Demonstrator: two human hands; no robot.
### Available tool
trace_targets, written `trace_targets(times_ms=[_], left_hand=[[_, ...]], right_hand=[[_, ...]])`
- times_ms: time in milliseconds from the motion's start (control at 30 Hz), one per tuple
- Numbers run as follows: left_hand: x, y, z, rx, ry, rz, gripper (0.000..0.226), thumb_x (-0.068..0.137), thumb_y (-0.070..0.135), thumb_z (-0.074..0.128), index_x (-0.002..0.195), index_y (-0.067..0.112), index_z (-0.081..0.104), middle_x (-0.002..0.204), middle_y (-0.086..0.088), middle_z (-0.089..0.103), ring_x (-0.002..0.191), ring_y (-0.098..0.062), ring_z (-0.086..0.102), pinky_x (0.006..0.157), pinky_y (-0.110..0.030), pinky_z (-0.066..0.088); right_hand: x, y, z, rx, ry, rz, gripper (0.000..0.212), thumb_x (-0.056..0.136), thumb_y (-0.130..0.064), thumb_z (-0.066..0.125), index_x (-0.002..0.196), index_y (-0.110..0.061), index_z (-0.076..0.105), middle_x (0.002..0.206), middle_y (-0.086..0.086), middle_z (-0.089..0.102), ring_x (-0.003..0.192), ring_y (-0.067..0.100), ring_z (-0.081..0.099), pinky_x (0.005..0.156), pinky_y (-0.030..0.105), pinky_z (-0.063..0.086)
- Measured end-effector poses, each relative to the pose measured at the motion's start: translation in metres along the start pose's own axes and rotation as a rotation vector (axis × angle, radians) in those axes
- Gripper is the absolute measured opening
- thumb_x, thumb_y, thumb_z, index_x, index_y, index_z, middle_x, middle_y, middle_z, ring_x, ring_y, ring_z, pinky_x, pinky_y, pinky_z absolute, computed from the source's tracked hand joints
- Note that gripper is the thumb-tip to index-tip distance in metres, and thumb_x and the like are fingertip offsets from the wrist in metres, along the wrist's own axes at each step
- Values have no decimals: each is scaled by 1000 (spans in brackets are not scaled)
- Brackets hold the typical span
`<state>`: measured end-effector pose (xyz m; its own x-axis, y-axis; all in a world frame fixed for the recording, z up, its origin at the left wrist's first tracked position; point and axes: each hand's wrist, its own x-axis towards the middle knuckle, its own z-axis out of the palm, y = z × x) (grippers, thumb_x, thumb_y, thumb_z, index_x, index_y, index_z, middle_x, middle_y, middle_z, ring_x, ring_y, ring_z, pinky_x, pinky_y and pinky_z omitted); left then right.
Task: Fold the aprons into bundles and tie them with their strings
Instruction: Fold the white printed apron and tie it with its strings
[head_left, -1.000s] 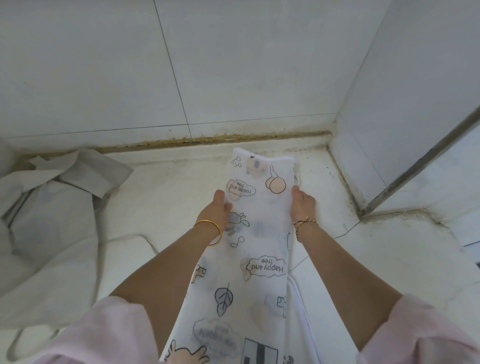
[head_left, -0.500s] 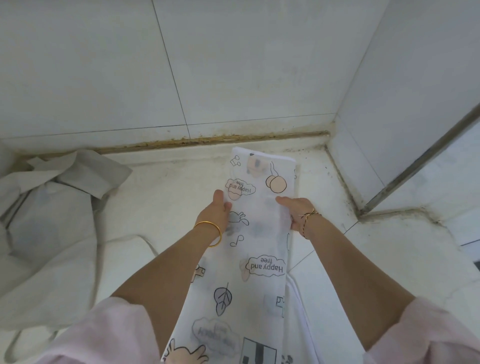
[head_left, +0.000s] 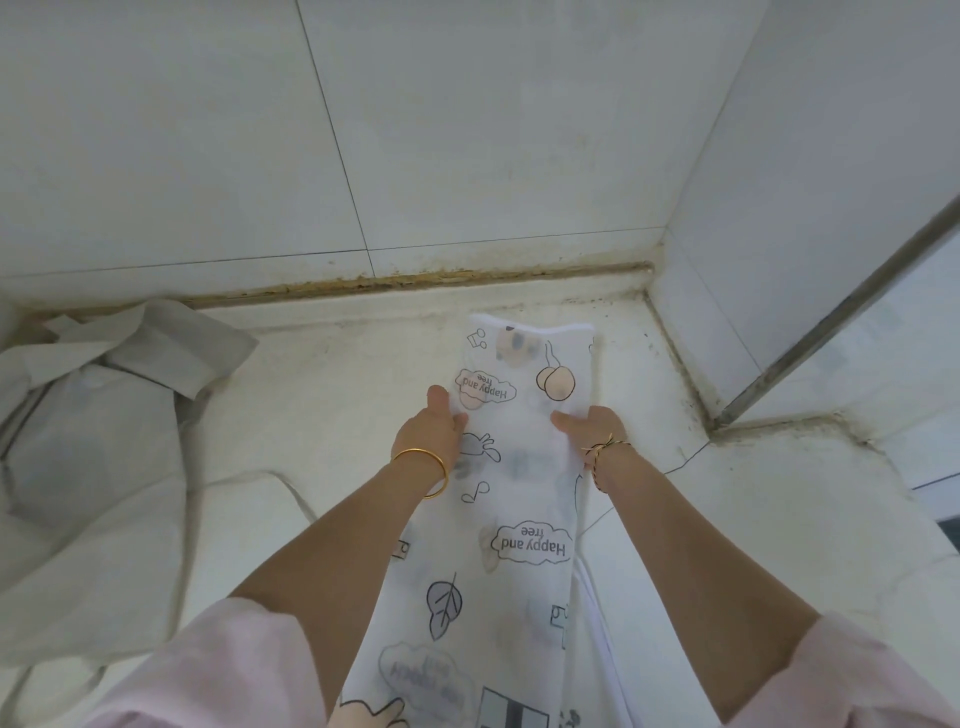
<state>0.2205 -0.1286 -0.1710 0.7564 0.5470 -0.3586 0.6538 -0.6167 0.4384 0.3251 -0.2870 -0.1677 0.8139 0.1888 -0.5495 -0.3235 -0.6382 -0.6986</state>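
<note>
Now the right hand (head_left: 592, 423) turns its thumb onto the printed apron (head_left: 519, 519), pinching its right edge; the left hand (head_left: 431, 426) pinches the left edge. The next fold looks ready.

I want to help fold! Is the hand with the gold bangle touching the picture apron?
Touching. The head view shows the left hand holding the apron at its left edge, with no gap between them.

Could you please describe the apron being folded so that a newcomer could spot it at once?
Start where the tiled wall meets the white surface. The printed apron runs from there toward the person as a folded strip, left hand and right hand holding its edges. It bears cartoon drawings and "Happy and free" clouds, unlike the plain apron heaped to its left.
</note>
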Motion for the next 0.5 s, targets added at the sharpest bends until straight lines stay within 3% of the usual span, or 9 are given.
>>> trace_targets(times_ms=[100,200,333,400,500], left_hand=[[-1,3,2,-7,33,-12,32,100,26,37,122,4,28,100,-20,63,89,-38,60,75,-39,45],[-4,4,6,21,84,7,31,100,21,34,127,7,26,96,-19,63,84,-36,60,73,-38,45],[-6,0,5,149,89,72,40,94,7,39,131,15,26,104,-15,52,73,-29,54,69,-39,49],[-4,-2,3,211,61,98,53,89,0,42,135,20,25,109,-14,42,70,-28,54,67,-39,52],[-4,1,-3,206,-4,104,56,91,7,42,140,26,23,113,-14,40,74,-29,53,65,-35,48]], right_hand=[[2,8,6,-91,104,-56,40,91,-29,57,109,6,53,97,11,48,89,21,43,82,32,39],[0,9,9,-156,145,-68,28,91,-29,58,99,-4,47,94,8,47,86,23,46,74,29,37],[-6,8,14,-174,223,-111,34,92,-22,58,107,-5,33,94,11,52,93,31,59,68,33,43],[-13,8,18,-292,294,-151,49,90,-20,60,125,-4,30,111,13,53,91,31,60,66,34,44],[-18,10,20,-738,585,-523,61,79,-3,55,138,-9,39,111,13,53,79,27,55,63,34,42]])
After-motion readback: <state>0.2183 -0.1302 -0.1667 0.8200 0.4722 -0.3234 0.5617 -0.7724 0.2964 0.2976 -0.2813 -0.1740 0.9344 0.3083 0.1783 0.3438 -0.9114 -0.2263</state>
